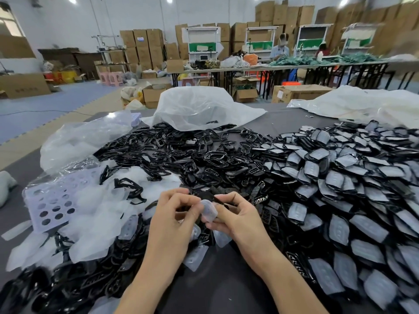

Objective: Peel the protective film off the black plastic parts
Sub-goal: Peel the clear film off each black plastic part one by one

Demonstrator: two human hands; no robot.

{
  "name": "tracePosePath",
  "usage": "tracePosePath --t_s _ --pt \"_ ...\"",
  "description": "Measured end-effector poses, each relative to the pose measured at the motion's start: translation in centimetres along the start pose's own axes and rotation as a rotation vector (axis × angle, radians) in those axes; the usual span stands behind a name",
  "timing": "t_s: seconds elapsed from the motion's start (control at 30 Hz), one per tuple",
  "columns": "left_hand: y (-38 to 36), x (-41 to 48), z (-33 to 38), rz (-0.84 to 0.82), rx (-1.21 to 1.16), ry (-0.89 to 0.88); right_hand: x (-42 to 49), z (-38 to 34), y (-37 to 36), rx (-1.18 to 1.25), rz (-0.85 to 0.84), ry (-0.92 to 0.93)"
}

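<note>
Both hands meet over the table's middle. My left hand (174, 211) and my right hand (231, 214) hold one small black plastic part (209, 197) between them. A pale translucent film (209, 210) stands partly lifted off the part, pinched between the fingertips of both hands. To the right lies a big heap of film-covered black parts (353, 182). Behind the hands spreads a heap of bare glossy black parts (192, 150). Loose peeled films (97, 214) pile up on the left.
A perforated lilac sheet (49, 200) lies at the left under the films. Clear plastic bags (199, 107) sit at the table's far side. The grey table top (217, 275) shows between my forearms. People work at distant tables among cardboard boxes.
</note>
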State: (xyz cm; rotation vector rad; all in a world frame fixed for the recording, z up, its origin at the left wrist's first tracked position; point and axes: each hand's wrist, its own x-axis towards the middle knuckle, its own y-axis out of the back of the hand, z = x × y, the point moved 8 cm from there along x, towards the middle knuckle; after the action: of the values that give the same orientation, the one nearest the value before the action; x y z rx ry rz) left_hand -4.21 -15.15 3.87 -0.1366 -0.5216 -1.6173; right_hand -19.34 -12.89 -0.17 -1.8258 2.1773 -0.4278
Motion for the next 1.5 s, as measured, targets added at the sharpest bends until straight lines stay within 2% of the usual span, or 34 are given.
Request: tracePosePath --t_s 0.33,0.53,0.87,1.0,1.1,1.5 --pt "0.3 0.1 -1.2 0.053 -0.164 0.103 -0.4 -1.0 -1.4 -0.065 -0.087 0.102" --pt "-0.6 0.1 -1.5 -0.040 -0.273 0.156 -0.3 -1.4 -0.6 -0.127 -0.004 0.183" --pt "-1.5 -0.1 -0.8 -0.218 -0.194 0.123 -0.5 -1.7 -0.8 -0.084 -0.039 0.156" --pt "-1.3 0.1 -0.8 -0.187 -0.215 0.131 -0.4 -1.5 -1.2 -0.095 -0.084 0.146" --pt "-1.5 -0.1 -0.7 -0.186 -0.230 0.121 -0.3 -1.6 -0.8 -0.097 -0.041 0.159" --pt "-1.4 -0.2 -0.4 -0.146 -0.055 0.041 0.2 -0.5 -0.2 -0.015 0.001 0.072"
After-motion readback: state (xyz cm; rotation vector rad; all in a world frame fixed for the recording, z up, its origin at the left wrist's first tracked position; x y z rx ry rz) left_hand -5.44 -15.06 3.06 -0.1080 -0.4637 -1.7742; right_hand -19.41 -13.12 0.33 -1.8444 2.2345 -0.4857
